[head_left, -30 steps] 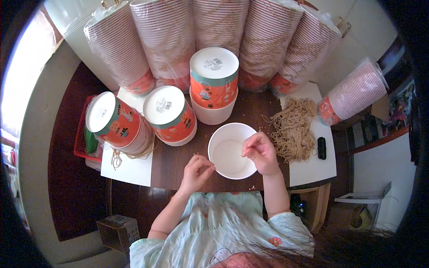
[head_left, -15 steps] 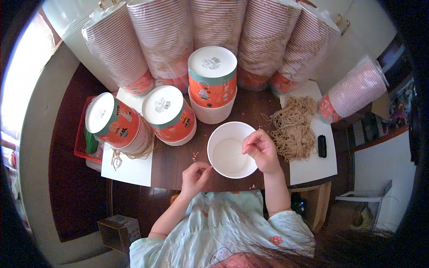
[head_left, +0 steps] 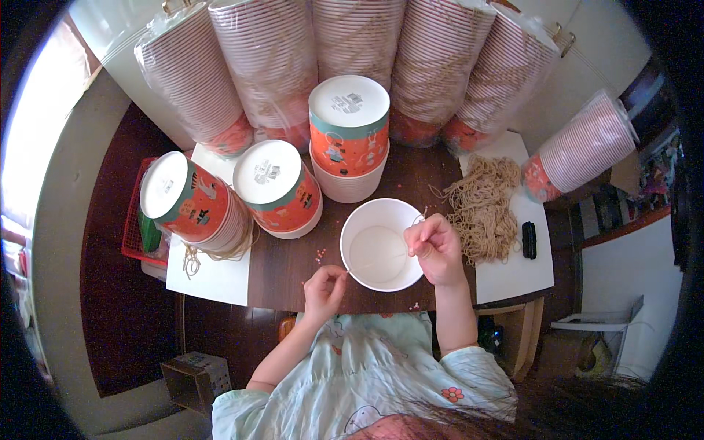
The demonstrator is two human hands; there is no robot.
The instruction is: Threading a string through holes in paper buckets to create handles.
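A white paper bucket (head_left: 367, 279) stands mouth up at the near middle of the table, its inside facing me. My left hand (head_left: 325, 293) is closed in a pinch at the bucket's near-left rim, with a tiny pale end at the fingertips. Over the right rim, my right hand (head_left: 438, 249) pinches a thin string (head_left: 424, 214), whose short end sticks up above the fingers. The string seems to run faintly across the bucket's mouth towards my left hand. Beside the right hand lies a heap of tan strings (head_left: 480, 209).
Upside-down orange and green paper buckets stand in stacks, at the left (head_left: 194, 198), centre left (head_left: 282, 191) and behind (head_left: 348, 147). Tall plastic-wrapped bucket stacks (head_left: 359, 44) line the back. A black object (head_left: 529, 240) lies right of the strings. A red basket (head_left: 136, 220) sits far left.
My right hand has shifted slightly right, and a string end now shows above its fingers. My left hand has moved very slightly right, still at the rim.
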